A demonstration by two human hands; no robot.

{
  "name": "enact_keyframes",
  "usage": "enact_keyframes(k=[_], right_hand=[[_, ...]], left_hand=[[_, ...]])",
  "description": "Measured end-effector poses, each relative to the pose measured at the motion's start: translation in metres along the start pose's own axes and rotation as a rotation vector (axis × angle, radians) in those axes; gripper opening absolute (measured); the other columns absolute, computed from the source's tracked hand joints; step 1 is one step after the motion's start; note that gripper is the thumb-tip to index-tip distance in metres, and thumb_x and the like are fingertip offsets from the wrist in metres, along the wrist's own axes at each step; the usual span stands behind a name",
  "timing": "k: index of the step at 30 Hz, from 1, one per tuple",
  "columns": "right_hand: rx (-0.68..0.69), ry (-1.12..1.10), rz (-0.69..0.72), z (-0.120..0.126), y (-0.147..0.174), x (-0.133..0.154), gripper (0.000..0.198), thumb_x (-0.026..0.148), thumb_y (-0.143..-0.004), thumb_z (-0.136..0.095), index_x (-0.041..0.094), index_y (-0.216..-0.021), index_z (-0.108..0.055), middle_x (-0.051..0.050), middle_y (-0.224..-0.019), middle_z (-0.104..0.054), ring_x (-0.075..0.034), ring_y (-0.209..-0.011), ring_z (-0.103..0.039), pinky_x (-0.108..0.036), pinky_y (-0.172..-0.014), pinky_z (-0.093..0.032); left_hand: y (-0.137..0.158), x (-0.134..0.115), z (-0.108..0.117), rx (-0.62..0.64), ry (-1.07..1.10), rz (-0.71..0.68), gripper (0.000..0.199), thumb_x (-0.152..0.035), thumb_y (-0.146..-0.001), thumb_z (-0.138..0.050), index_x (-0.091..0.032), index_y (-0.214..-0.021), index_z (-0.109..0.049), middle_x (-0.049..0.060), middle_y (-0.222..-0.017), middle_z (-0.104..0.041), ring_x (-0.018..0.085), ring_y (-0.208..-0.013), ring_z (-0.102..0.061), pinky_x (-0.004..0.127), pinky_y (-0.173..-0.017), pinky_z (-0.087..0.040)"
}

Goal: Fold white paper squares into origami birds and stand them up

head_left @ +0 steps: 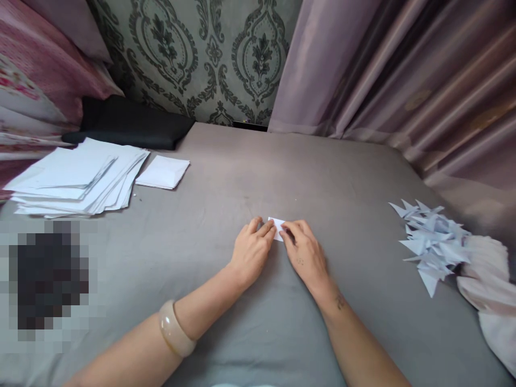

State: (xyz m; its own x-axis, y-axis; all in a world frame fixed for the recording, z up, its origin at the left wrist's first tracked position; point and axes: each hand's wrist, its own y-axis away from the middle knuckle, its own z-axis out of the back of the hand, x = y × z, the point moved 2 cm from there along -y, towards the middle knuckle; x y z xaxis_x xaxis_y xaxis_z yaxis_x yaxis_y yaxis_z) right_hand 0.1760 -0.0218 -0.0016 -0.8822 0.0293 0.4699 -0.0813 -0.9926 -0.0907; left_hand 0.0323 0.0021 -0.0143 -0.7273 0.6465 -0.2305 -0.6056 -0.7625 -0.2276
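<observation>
A small piece of folded white paper [278, 231] lies on the grey sheet [226, 188] between my two hands. My left hand [253, 251] holds its left side down with bent fingertips. At its right edge, my right hand [305, 257] pinches the paper between thumb and fingers. Parts of the paper are hidden under the fingers, so its full folded shape cannot be made out.
At the left sit a stack of white sheets [72, 188] and a smaller pile of white paper [163, 172], with black cloth [133, 123] behind. Pointed folded paper pieces [433, 244] are heaped at the right beside pale fabric [487, 263]. Curtains [346, 64] hang behind.
</observation>
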Motion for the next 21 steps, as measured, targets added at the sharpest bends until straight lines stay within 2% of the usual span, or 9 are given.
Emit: enact_keyframes(k=[3, 9, 16, 21], right_hand=[[0.07, 0.109, 0.07, 0.001, 0.001, 0.004, 0.032, 0.033, -0.096, -0.038, 0.034, -0.121, -0.059, -0.004, -0.106, -0.06, -0.014, -0.07, -0.059, -0.025, -0.053, -0.034], [0.107, 0.206, 0.061, 0.003, 0.0, 0.005, 0.035, 0.032, -0.096, -0.038, 0.039, -0.125, -0.058, -0.003, -0.107, -0.059, -0.013, -0.064, -0.056, -0.026, -0.05, -0.029], [0.094, 0.144, 0.032, 0.002, -0.004, 0.0, 0.036, 0.035, -0.094, -0.04, 0.032, -0.126, -0.057, -0.005, -0.106, -0.06, -0.015, -0.07, -0.058, -0.027, -0.055, -0.036], [0.069, 0.081, 0.011, 0.001, -0.007, -0.003, 0.034, 0.035, -0.091, -0.045, 0.028, -0.121, -0.06, -0.006, -0.109, -0.058, -0.018, -0.082, -0.061, -0.028, -0.064, -0.042]], left_hand=[[0.001, -0.001, 0.001, 0.01, -0.022, 0.004, 0.033, -0.015, -0.093, -0.043, -0.012, -0.124, -0.055, 0.009, -0.132, -0.057, 0.029, -0.124, -0.044, 0.039, -0.092, -0.043], [0.006, 0.0, 0.006, 0.048, -0.024, 0.002, 0.039, -0.014, -0.091, -0.044, -0.014, -0.129, -0.052, 0.008, -0.136, -0.055, 0.031, -0.126, -0.045, 0.04, -0.093, -0.043], [0.009, 0.0, 0.003, -0.002, -0.009, 0.052, 0.037, -0.028, -0.097, -0.038, -0.018, -0.131, -0.051, 0.008, -0.136, -0.055, 0.03, -0.126, -0.045, 0.042, -0.095, -0.039], [0.005, 0.011, 0.008, 0.011, 0.079, 0.003, 0.032, -0.031, -0.096, -0.043, -0.021, -0.123, -0.056, 0.007, -0.132, -0.058, 0.028, -0.122, -0.047, 0.044, -0.096, -0.035]])
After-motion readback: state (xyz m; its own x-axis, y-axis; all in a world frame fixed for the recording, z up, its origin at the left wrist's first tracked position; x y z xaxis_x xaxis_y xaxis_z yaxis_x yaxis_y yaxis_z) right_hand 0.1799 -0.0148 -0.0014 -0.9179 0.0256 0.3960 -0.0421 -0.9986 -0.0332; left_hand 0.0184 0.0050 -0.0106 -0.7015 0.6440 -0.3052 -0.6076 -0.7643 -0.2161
